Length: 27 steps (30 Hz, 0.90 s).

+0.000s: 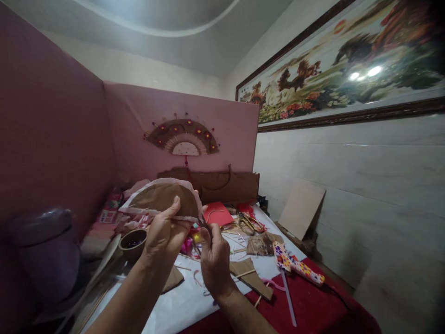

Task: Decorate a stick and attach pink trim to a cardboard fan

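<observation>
My left hand [168, 232] grips a half-round brown cardboard piece [160, 197] by its lower edge, thumb on its face. Pale pink cloth [135, 192] sticks out all round the cardboard as a border. Close by, my right hand [215, 257] is closed around what look like dark scissors [202, 220], their blades at the right end of the cloth border. Most of these scissors is hidden by the fingers. Behind the hands, a brown decorated fan [189, 130] with small red flowers and a pale half-round centre hangs against the pink panel.
Gold-handled scissors [248, 224], red paper [218, 213], cardboard scraps [248, 273] and thin sticks litter the white-covered table. A flower-patterned glue gun [295, 264] lies on red cloth at right. A brown bowl [127, 250] stands left, near a lidded bin [45, 255].
</observation>
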Motion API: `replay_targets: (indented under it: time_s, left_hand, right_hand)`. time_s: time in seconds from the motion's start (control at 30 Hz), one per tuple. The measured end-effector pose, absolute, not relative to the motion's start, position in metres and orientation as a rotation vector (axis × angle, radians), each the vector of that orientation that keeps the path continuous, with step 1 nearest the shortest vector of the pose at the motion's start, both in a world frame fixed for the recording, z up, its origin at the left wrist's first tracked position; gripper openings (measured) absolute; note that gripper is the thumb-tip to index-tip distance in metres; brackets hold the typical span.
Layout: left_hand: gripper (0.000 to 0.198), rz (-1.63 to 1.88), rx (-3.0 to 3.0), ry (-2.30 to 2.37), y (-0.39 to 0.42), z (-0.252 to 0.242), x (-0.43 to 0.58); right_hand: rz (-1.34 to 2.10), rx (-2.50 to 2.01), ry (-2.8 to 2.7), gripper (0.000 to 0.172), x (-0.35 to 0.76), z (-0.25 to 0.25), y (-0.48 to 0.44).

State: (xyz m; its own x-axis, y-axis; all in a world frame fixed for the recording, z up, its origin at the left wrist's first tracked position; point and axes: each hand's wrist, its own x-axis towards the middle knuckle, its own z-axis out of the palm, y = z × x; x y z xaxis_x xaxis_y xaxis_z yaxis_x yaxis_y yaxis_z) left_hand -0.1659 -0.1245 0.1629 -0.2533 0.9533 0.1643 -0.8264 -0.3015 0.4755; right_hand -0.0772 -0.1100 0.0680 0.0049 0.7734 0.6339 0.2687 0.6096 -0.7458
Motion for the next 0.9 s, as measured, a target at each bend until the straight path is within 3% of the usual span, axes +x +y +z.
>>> replay_targets:
  time_s: [0.37,0.6,0.9]
  left_hand:
    - [0.032,1.811,0.497,0.369,-0.1261,0.1644,-0.1637]
    - [0.032,1.831,0.479,0.345,-0.1223,0.1624,-0.1667]
    - [0.030,1.850,0.498,0.370,-0.1244,0.1655,-0.1671]
  right_hand:
    - [0.405,-0.917,-1.552,0.034,-0.0793,0.0655,-0.1083]
    - [0.573,-0.850,-1.408,0.037,-0.0817,0.0634,-0.1041]
    - [0.375,-0.898,-1.622,0.030,-0.0763,0.0664,-0.1132]
